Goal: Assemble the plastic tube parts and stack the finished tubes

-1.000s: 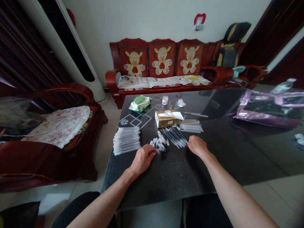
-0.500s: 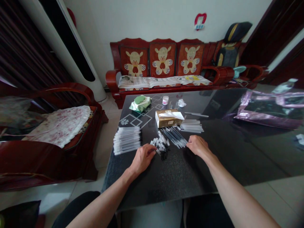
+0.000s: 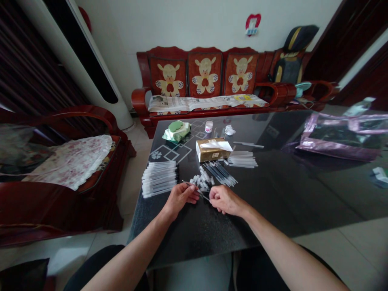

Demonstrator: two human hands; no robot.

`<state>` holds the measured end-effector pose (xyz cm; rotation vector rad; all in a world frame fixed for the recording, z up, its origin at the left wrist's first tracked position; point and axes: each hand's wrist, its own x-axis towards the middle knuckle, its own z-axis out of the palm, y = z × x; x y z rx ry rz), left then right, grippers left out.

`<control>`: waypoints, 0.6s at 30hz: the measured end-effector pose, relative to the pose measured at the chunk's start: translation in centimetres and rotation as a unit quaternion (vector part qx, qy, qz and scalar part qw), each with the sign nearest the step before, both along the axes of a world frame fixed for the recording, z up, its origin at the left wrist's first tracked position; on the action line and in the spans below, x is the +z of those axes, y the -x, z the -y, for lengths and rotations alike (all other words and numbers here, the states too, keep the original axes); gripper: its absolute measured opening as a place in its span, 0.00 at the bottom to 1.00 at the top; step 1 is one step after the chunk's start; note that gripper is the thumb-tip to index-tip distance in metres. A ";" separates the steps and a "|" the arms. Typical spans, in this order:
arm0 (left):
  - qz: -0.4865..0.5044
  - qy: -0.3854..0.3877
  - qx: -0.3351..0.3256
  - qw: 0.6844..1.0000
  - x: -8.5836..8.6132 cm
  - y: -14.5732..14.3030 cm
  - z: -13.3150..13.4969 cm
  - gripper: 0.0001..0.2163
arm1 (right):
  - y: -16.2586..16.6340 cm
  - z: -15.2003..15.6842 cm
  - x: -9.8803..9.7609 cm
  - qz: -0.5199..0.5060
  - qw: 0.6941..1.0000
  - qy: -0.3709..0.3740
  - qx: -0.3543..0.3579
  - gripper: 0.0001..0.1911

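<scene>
A thin pen refill (image 3: 205, 197) slants between my two hands just above the near part of the table. My left hand (image 3: 183, 198) pinches it between thumb and fingers at its left part. My right hand (image 3: 226, 199) is closed at its right end; whether another small part sits in those fingers is hidden. Right behind my hands lies a heap of small white and black pen parts (image 3: 203, 178). A fan of dark-tipped refills (image 3: 222, 173) rests behind my right hand. To the left is a neat row of white pen barrels (image 3: 160, 178) with black ends.
A gold tissue box (image 3: 214, 155) stands behind the refills, with translucent tubes (image 3: 242, 159) beside it. Farther back are green wipes (image 3: 178, 131), a small white jar (image 3: 209, 126) and crumpled tissue (image 3: 229, 130). A purple-edged plastic bag (image 3: 336, 150) lies at the right of the dark table (image 3: 273, 194).
My right hand has moved left from the fan of refills to meet my left hand, bringing a refill. My left hand has shifted slightly and now grips that refill too.
</scene>
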<state>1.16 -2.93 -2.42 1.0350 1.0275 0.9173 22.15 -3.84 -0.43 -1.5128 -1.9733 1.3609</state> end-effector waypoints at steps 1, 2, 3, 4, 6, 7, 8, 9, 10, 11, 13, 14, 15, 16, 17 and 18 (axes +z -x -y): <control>0.001 0.000 0.009 1.000 0.0 0.1 -0.1 0.20 | -0.3 -0.3 0.1 0.004 1.000 0.000 -0.006 0.05; 0.002 -0.001 0.021 1.000 0.0 0.2 -0.2 0.20 | -0.7 -0.7 0.3 0.016 1.000 -0.011 -0.020 0.07; 0.003 -0.003 0.032 0.999 0.0 0.3 -0.3 0.20 | -1.1 -1.0 0.4 0.041 0.998 -0.036 -0.038 0.08; 0.002 -0.004 0.042 0.999 0.0 0.4 -0.3 0.19 | -1.5 -1.4 0.4 0.078 0.992 -0.075 -0.060 0.08; 0.000 -0.006 0.058 0.998 0.1 0.6 -0.5 0.19 | -2.1 -1.9 0.3 0.166 0.968 -0.165 -0.085 0.09; -0.002 -0.005 0.063 0.998 0.1 0.7 -0.5 0.19 | -2.2 -2.1 0.1 0.202 0.955 -0.199 -0.082 0.09; -0.003 -0.005 0.068 0.998 0.2 0.7 -0.5 0.19 | -2.2 -2.1 -0.1 0.228 0.946 -0.222 -0.070 0.09; -0.002 -0.003 0.071 0.997 0.2 0.8 -0.5 0.18 | -2.0 -2.1 -0.3 0.244 0.940 -0.233 -0.054 0.09; -0.001 -0.002 0.074 0.997 0.2 0.7 -0.5 0.18 | -1.8 -2.0 -0.6 0.256 0.937 -0.236 -0.037 0.09; 0.001 0.000 0.076 0.997 0.3 0.7 -0.5 0.18 | -1.4 -1.9 -0.8 0.265 0.935 -0.236 -0.022 0.08; 0.004 0.004 0.079 0.997 0.2 0.7 -0.5 0.18 | -0.8 -1.8 -1.1 0.283 0.929 -0.237 -0.006 0.08; 0.005 0.007 0.080 0.997 0.2 0.7 -0.5 0.18 | -0.5 -1.7 -1.2 0.292 0.927 -0.236 -0.002 0.08; 0.006 0.010 0.081 0.997 0.2 0.7 -0.5 0.18 | -0.3 -1.7 -1.2 0.298 0.925 -0.235 0.000 0.08; 0.007 0.011 0.081 0.997 0.2 0.7 -0.6 0.18 | -0.2 -1.8 -1.2 0.304 0.924 -0.234 0.001 0.07; 0.008 0.013 0.081 0.997 0.1 0.7 -0.6 0.18 | -0.2 -1.9 -1.2 0.308 0.922 -0.233 0.002 0.07; 0.010 0.014 0.080 0.997 0.1 0.7 -0.6 0.18 | -0.3 -2.0 -1.2 0.313 0.920 -0.234 0.003 0.06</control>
